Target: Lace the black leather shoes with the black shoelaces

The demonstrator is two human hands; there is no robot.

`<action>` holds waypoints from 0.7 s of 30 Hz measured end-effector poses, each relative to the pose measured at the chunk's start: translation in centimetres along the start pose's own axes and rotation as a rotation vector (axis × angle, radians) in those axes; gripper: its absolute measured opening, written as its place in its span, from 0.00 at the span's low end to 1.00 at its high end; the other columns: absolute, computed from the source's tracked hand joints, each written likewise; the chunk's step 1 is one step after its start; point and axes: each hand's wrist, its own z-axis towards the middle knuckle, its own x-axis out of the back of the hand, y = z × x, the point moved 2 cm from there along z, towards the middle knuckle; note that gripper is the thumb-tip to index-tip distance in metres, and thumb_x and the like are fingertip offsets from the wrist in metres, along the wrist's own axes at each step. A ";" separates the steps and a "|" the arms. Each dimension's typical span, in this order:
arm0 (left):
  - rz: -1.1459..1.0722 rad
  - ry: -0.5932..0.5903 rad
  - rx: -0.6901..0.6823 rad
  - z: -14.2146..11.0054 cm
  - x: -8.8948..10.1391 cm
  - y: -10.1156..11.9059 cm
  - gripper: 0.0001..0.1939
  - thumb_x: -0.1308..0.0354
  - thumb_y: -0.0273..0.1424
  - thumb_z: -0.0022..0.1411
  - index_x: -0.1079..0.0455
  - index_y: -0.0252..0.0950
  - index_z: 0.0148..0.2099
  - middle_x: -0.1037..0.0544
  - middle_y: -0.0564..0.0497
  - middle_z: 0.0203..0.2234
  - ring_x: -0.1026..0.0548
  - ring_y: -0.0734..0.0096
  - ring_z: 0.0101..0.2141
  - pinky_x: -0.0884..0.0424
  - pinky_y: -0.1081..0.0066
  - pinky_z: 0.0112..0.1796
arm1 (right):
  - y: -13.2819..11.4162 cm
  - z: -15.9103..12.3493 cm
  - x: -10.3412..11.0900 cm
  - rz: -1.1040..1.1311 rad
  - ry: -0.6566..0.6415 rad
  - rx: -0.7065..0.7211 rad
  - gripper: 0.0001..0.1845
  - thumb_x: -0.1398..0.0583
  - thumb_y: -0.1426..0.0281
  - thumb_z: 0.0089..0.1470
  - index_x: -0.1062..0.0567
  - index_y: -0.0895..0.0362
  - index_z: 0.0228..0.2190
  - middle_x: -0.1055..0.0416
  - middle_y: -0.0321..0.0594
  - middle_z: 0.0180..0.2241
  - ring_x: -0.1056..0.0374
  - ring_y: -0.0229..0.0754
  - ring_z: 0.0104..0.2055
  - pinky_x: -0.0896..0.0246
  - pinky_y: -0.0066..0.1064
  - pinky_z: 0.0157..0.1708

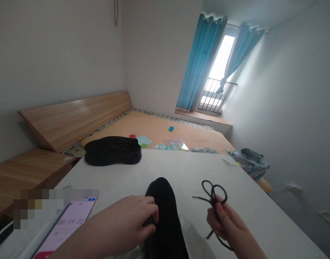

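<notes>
Near the front of the white table point(186, 167), a black shoe point(166, 212) points its rounded end away from me. My left hand point(139, 219) grips its left side, fingers curled over the edge. To the right, my right hand point(227, 219) pinches a looped black shoelace point(223, 190) between thumb and fingers. Two loops stand up above the fingers, and loose ends hang out to the left and below. A second black shoe point(112, 151) rests sideways at the table's far left. The near part of the first shoe runs out of view.
A phone point(70, 223) with a running timer lies left of my left forearm. Beyond the table is a bed point(154, 124) with small packets and papers. A plastic bag point(251, 163) hangs or stands by the right edge. A wooden cabinet point(27, 172) adjoins on the left.
</notes>
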 end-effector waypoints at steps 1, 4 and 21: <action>-0.001 0.006 -0.006 0.0 0.0 -0.1 0.08 0.44 0.29 0.62 0.26 0.43 0.43 0.22 0.53 0.41 0.24 0.60 0.44 0.32 0.63 0.46 | -2.3 -0.2 -0.3 0.115 0.010 0.026 0.21 0.42 0.49 0.61 0.31 0.55 0.35 0.51 0.25 0.18 0.54 0.31 0.18 0.60 0.24 0.19; 0.003 0.014 -0.024 0.0 -0.2 -0.3 0.09 0.45 0.29 0.62 0.26 0.43 0.43 0.22 0.54 0.41 0.24 0.60 0.43 0.32 0.64 0.45 | -8.7 -1.2 -1.5 0.385 0.001 0.192 0.14 0.39 0.56 0.60 0.31 0.53 0.31 0.55 0.25 0.18 0.57 0.31 0.18 0.47 0.25 0.23; 0.074 0.004 -0.031 -0.4 0.4 0.3 0.10 0.49 0.29 0.65 0.26 0.40 0.42 0.21 0.51 0.42 0.23 0.58 0.43 0.32 0.63 0.43 | -5.1 1.7 -9.5 -0.889 -0.277 0.236 0.24 0.41 0.76 0.54 0.32 0.56 0.54 0.25 0.46 0.41 0.31 0.52 0.46 0.41 0.47 0.49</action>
